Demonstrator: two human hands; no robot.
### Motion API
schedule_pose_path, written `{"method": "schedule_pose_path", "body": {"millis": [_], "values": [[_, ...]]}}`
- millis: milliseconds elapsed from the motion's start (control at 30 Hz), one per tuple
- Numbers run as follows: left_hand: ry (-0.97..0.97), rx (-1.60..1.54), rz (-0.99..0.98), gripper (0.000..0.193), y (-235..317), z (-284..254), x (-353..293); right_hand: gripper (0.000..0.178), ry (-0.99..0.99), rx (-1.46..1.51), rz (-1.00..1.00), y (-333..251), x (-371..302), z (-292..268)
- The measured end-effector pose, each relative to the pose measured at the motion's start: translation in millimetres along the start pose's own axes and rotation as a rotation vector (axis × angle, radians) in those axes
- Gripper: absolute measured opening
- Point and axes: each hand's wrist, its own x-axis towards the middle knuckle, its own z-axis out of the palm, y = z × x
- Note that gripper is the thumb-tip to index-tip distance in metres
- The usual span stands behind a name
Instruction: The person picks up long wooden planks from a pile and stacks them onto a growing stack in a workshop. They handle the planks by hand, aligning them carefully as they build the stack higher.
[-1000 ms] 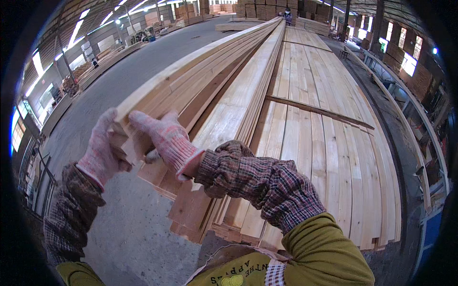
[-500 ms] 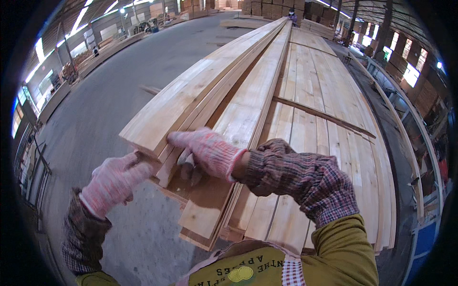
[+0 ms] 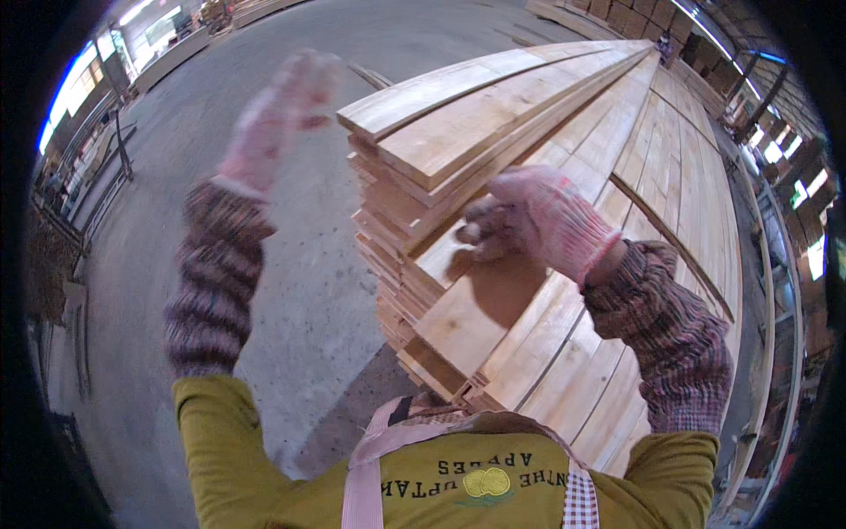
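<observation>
A long stack of pale wooden boards (image 3: 493, 123) runs away from me, its near ends uneven. My left hand (image 3: 280, 123), in a pink and white knit glove, is raised beside the stack's left corner. It is blurred and off the wood, its thumb apart from the fingers. My right hand (image 3: 548, 216), gloved alike with dark-stained fingertips, hovers over a lower board (image 3: 476, 322) and casts a shadow on it. Its fingers are loosely bent, with nothing seen in them. Just left of it lie the raised top boards (image 3: 441, 150).
A person (image 3: 664, 42) stands at the far end of the stack. Grey concrete floor (image 3: 300, 291) lies on the left. A dark narrow strip (image 3: 670, 242) crosses the boards on the right. A long rail (image 3: 765, 291) runs along the right side.
Both hands have come off the upper board ends. My left hand has gone up and away; the right has drawn back to the right. My view has shifted, showing more of the stack's end.
</observation>
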Motion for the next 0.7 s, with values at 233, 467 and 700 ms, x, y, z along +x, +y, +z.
{"method": "schedule_pose_path", "body": {"millis": [233, 467, 700], "values": [[0.021, -0.442, -0.461, 0.087, -79, 42, 24, 0.031, -0.046, -0.327, -0.062, -6, 19, 0], [-0.136, -0.446, -0.403, 0.097, -74, 51, 16, 0.019, 0.017, -0.769, 0.299, -22, 85, 47], [-0.153, -0.485, -0.413, 0.095, -66, 61, 13, 0.017, 0.181, -0.59, 0.142, 0, 38, 44]]}}
